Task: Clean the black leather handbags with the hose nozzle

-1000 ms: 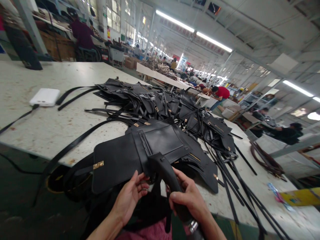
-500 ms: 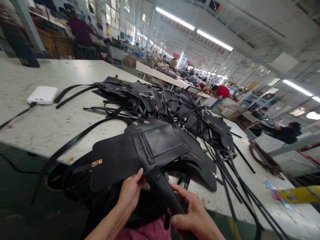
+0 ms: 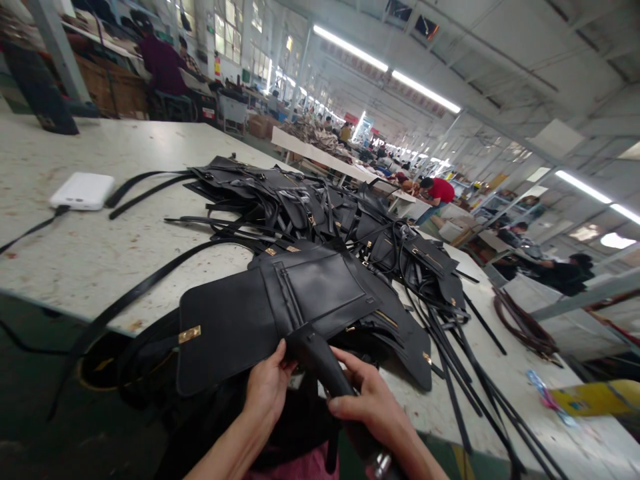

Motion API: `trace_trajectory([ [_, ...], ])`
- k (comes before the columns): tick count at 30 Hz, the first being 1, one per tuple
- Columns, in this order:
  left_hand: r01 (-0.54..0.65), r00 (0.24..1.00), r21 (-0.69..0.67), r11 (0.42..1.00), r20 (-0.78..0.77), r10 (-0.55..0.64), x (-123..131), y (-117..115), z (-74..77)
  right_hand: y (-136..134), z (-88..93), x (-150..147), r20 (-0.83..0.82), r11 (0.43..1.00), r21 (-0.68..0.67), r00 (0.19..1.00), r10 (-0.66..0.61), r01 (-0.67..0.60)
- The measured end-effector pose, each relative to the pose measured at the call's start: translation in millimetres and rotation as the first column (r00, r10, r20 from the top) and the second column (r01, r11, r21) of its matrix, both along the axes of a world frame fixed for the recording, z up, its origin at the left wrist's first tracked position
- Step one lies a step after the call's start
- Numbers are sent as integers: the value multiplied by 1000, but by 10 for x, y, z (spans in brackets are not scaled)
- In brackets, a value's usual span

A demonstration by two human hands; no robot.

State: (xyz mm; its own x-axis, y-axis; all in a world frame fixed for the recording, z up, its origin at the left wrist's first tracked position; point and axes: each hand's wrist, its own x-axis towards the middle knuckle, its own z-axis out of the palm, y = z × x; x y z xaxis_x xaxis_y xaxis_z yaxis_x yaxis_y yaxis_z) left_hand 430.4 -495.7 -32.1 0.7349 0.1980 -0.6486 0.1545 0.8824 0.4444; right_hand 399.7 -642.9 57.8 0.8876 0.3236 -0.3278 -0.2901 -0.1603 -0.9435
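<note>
A black bag (image 3: 227,323) with a long flap and a gold metal plate lies at the table's front edge, on top of other black bag pieces. My left hand (image 3: 270,380) pinches its near edge, thumb on top and fingers underneath. My right hand (image 3: 370,403) is closed around a thick, smooth black strip (image 3: 323,363) that meets the bag beside my left thumb. Whether the strip is joined to the bag, I cannot tell. A shiny metal part (image 3: 383,463) shows at the strip's lower end, below my right hand.
A pile of black bags (image 3: 320,207) with straps and gold fittings covers the middle of the table (image 3: 165,143). Loose straps (image 3: 465,373) hang over the right edge. A white box (image 3: 83,190) with a cable is left; a yellow item (image 3: 595,398) is right. People work behind.
My right hand has moved slightly up and left with the black strip, and a metal part now shows below it. The bag has shifted a little left and down in view.
</note>
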Motion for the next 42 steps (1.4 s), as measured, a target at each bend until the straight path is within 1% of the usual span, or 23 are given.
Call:
trace_trajectory([
  [5,40,997,-4,999,-70,-40,-60,-66,-15,165,11,391,117,998,-34,991,61,-57],
  [9,49,994,-6,999,-98,-50,-82,-80,5,264,44,762,179,961,-212,960,216,-177],
  [13,77,992,10,997,-103,-76,-61,-69,-38,352,55,1003,146,918,-325,947,286,-228],
  [15,145,984,20,989,-112,-142,-109,-65,-42,385,42,1050,137,904,-357,945,298,-234],
  [16,228,969,14,973,-97,-226,-152,-58,-24,396,33,1059,137,899,-373,944,299,-230],
  [17,351,935,12,936,-60,-350,-203,-40,12,404,23,1060,140,894,-388,945,297,-223],
  [18,502,865,29,865,-4,-502,-250,-4,64,408,14,1055,145,890,-404,946,291,-212],
  [19,643,759,85,761,57,-648,-281,56,131,409,9,1046,152,886,-420,947,284,-199],
  [20,742,637,188,644,102,-764,-283,144,205,407,11,1035,159,881,-437,948,276,-183],
  [21,768,546,333,548,108,-831,-245,261,280,402,20,1021,168,875,-454,949,269,-168],
  [22,719,519,499,485,78,-851,-161,401,348,393,40,1003,176,869,-470,949,262,-153],
  [23,605,560,666,437,35,-828,-31,557,401,380,72,982,184,865,-482,949,258,-142],
  [24,442,667,807,391,-5,-745,136,718,432,364,113,957,194,857,-498,946,259,-132],
  [25,272,779,912,306,-23,-627,327,874,437,344,162,929,208,842,-526,941,266,-122],
  [26,163,846,972,168,-50,-531,524,1014,416,320,215,901,226,818,-565,933,279,-108],
  [27,122,886,992,43,-89,-454,713,1132,372,292,268,875,246,787,-611,924,294,-88],
  [28,132,897,990,-51,-141,-418,879,1224,311,261,315,856,264,754,-653,913,311,-68],
  [29,153,899,982,-108,-184,-399,1018,1288,240,230,353,848,276,727,-685,904,327,-54],
  [30,177,895,975,-133,-216,-389,1126,1328,167,200,380,851,278,717,-695,899,337,-54],
  [32,199,895,972,-122,-231,-382,1271,1356,38,155,398,889,254,742,-664,904,344,-96],
  [35,210,902,977,-36,-208,-379,1387,1367,-85,142,365,984,214,777,-609,909,357,-162],
  [38,219,896,970,102,-158,-414,1447,1419,-156,183,316,1073,188,816,-533,909,372,-223],
  [42,190,899,938,291,-46,-436,1435,1471,-220,304,254,1198,143,908,-262,918,370,-326],
])
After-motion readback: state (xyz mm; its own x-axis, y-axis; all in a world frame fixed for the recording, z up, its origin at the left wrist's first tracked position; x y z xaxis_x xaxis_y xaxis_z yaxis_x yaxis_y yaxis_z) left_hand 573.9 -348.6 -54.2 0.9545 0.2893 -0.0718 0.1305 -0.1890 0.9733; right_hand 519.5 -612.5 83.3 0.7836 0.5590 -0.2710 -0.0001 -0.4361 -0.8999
